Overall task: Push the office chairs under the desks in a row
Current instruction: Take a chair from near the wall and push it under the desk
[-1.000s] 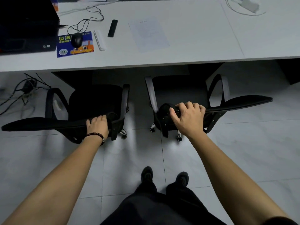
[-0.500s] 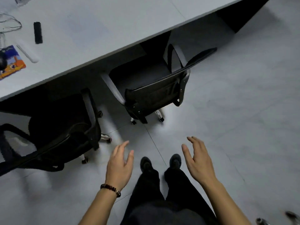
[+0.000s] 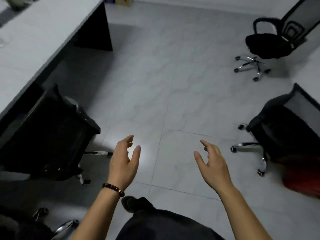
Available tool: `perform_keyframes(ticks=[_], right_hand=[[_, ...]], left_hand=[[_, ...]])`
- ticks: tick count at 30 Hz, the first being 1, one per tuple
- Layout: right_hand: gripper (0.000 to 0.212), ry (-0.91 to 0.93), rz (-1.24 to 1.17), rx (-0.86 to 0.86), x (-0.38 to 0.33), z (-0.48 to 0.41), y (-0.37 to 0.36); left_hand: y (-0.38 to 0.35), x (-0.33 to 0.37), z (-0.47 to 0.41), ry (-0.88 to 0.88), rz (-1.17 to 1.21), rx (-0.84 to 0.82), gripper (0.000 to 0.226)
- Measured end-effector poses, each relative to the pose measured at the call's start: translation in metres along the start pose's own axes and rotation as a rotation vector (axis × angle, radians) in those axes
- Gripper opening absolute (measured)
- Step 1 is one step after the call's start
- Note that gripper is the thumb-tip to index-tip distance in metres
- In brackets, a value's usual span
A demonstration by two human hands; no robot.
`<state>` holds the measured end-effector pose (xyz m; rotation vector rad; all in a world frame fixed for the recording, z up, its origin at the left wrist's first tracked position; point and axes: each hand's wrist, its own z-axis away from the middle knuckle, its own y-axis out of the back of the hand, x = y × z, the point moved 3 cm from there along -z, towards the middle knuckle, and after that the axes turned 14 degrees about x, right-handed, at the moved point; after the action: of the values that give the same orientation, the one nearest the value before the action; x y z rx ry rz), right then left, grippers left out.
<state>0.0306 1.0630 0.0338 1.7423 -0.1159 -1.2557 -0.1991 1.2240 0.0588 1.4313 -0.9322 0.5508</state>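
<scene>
Sitting at the far edge of the floor (image 3: pixel 173 84), a brown box (image 3: pixel 123 0) shows nothing of its contents. On the left, a black chair (image 3: pixel 52 132) stands partly under the grey tabletop (image 3: pixel 34 32). On the right, a far chair (image 3: pixel 271 42) and a near chair (image 3: pixel 284 135) stand out in the open. The left hand (image 3: pixel 123 161), wearing a bead bracelet (image 3: pixel 113 187), and the right hand (image 3: pixel 212 163) hover open with fingers loosely spread, holding nothing, between the chairs and touching none.
</scene>
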Motion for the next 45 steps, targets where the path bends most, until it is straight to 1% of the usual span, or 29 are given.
perform_keyframes(ticks=[5,7,9,11,14,19,22,26,29,31,36,39,41,43,45], right_hand=[[0.057,-0.158,0.015,0.114,0.140,0.035,0.117],[0.059,-0.228,0.030,0.165,0.190,0.049,0.163],[0.059,-0.299,0.035,0.220,0.231,0.062,0.208],[0.059,-0.364,0.031,0.288,0.262,0.070,0.248],[0.058,-0.415,0.007,0.379,0.298,0.068,0.295],[0.055,-0.437,0.004,0.444,0.356,0.026,0.333],[0.056,-0.421,0.025,0.415,0.392,-0.016,0.347],[0.056,-0.353,0.073,0.321,0.431,-0.085,0.374],[0.056,-0.315,0.075,0.251,0.449,-0.140,0.398],[0.056,-0.276,0.067,0.225,0.457,-0.181,0.409],[0.057,-0.200,0.034,0.174,0.470,-0.269,0.400],[0.064,-0.149,0.087,0.083,0.485,-0.298,0.376],[0.064,-0.094,0.137,-0.002,0.502,-0.303,0.361],[0.070,0.015,0.250,-0.048,0.518,-0.302,0.356],[0.080,0.072,0.275,-0.064,0.531,-0.300,0.359]], left_hand=[[-0.129,0.089,0.096,-0.107,0.011,-0.150,0.046],[-0.178,0.122,0.137,-0.141,0.010,-0.248,0.048],[-0.219,0.157,0.172,-0.216,-0.003,-0.359,0.051],[-0.253,0.194,0.196,-0.284,-0.010,-0.425,0.051],[-0.298,0.248,0.217,-0.361,0.000,-0.477,0.051],[-0.382,0.301,0.231,-0.470,-0.002,-0.506,0.050],[-0.439,0.317,0.233,-0.462,-0.010,-0.523,0.050],[-0.520,0.340,0.221,-0.435,-0.053,-0.536,0.050],[-0.574,0.373,0.202,-0.430,-0.104,-0.537,0.051],[-0.607,0.404,0.183,-0.463,-0.115,-0.527,0.050],[-0.680,0.458,0.123,-0.530,-0.170,-0.473,0.045],[-0.721,0.462,0.096,-0.496,-0.199,-0.511,0.046],[-0.745,0.454,0.092,-0.506,-0.300,-0.572,0.047],[-0.759,0.444,0.096,-0.526,-0.481,-0.608,0.047],[-0.765,0.438,0.106,-0.569,-0.608,-0.563,0.044]])
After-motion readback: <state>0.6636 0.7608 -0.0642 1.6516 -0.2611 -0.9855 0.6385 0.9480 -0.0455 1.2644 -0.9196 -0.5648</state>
